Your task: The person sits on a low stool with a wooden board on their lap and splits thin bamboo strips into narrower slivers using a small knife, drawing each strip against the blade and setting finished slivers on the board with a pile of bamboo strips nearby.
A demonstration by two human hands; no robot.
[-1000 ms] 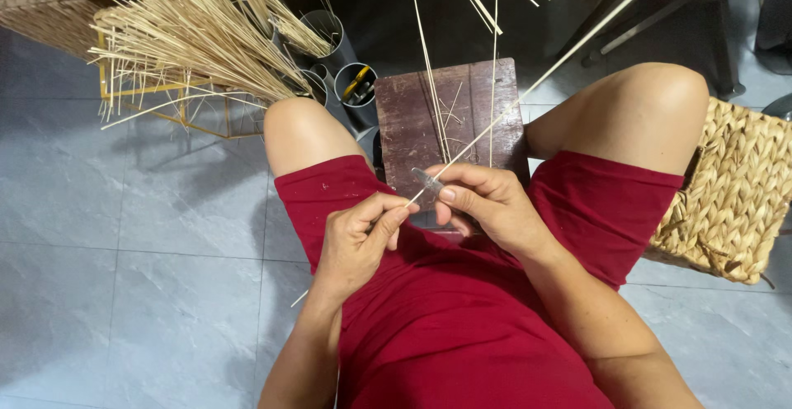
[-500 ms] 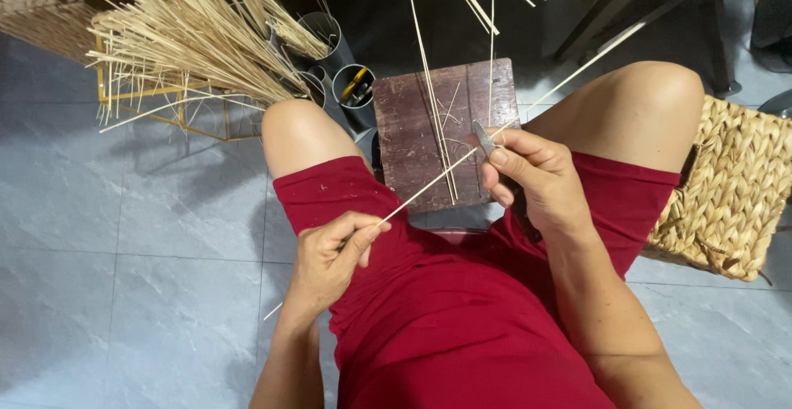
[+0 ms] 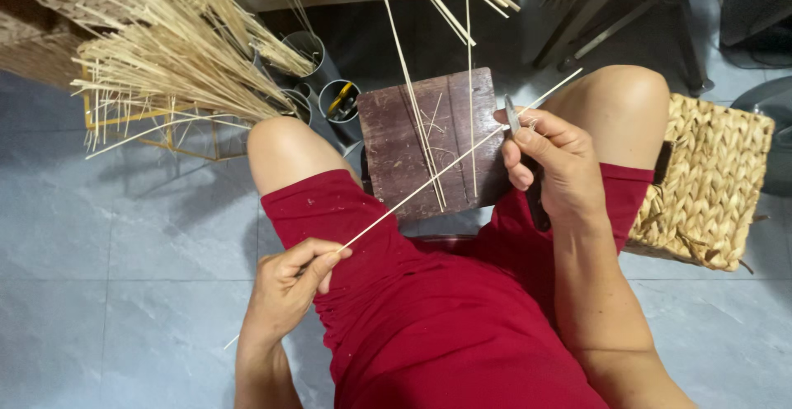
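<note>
Now a thin strip (image 3: 429, 180) stretches across the lap over the board (image 3: 429, 141); left hand (image 3: 285, 289) pinches its near end; right hand (image 3: 557, 170) grips a knife (image 3: 511, 116) against it; many strips (image 3: 165, 54) seemingly await trimming.

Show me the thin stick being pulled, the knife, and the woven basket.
stick (image 3: 429, 180), head view, its middle span over the dark board
knife (image 3: 511, 115), head view, blade tip above the right hand
basket (image 3: 709, 178), head view, its woven top
</note>
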